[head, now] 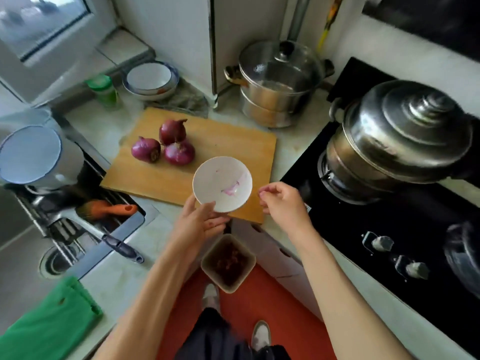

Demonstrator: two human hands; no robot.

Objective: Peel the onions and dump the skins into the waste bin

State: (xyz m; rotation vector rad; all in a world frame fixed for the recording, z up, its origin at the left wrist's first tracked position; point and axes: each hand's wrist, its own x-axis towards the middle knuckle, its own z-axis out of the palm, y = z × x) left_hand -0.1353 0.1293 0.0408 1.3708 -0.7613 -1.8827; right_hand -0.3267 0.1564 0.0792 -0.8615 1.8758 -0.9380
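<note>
Above the waste bin [228, 262], my left hand [200, 224] gripped the white bowl [222, 184] by its rim. My right hand [281, 202] hovered beside it, fingers loosely curled, holding nothing I could make out.

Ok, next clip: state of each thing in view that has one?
Onions: three, on the cutting board.
White bowl: held tilted, few skin scraps left.
Waste bin: open, skins inside.
Left hand: gripping the bowl.
Right hand: fingers curled, beside the bowl.
Steamer pot: lidded.

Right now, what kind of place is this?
Most likely a small home kitchen: a black gas hob carrying a lidded steel pot, a sink set in the counter, and red onions on a wooden cutting board.
</note>
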